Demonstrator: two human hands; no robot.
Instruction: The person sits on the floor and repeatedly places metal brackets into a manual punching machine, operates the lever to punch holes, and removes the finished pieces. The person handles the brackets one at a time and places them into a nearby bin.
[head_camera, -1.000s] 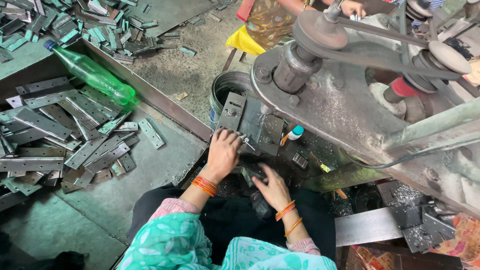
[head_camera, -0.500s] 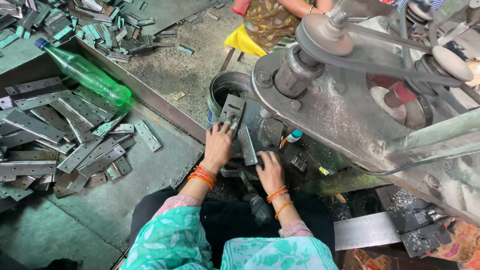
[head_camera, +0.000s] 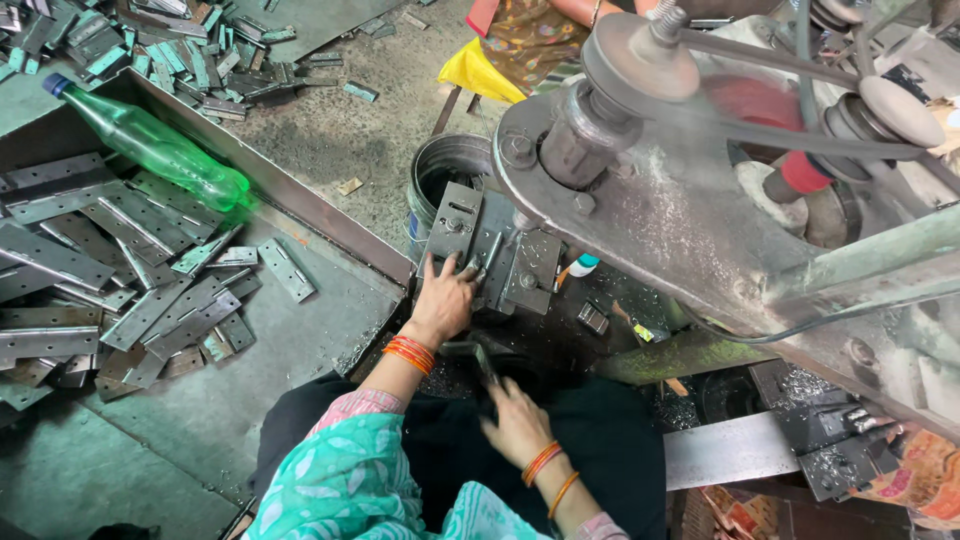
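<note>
**Fingers pressed on the fixture plate, other hand closed on a dark metal piece**

Fingers of the left hand lie spread and flat on the grey metal fixture plate under the press, their tips touching the plate's near edge; this grip is apart, clamped on nothing. Orange bangles ring the wrist. The right hand sits lower, over the dark lap, curled around a narrow dark metal piece that sticks up and away from the fingers toward the plate. That grip looks closed on the piece, though the blur hides how tightly.

The fixture plate rests on the grimy machine bed, just beside a round metal bucket that stands behind it. Above and to the right runs the heavy grey arm of the press, with a pulley wheel and belts on top. A small white and teal object lies near the plate's right edge.

To the left, a sunken steel tray holds a heap of flat hinge leaves. A green plastic bottle lies on its side along the tray's rim. More hinge pieces are scattered on the floor beyond. At the top, part of another person in patterned cloth shows beside a yellow bag.
</note>
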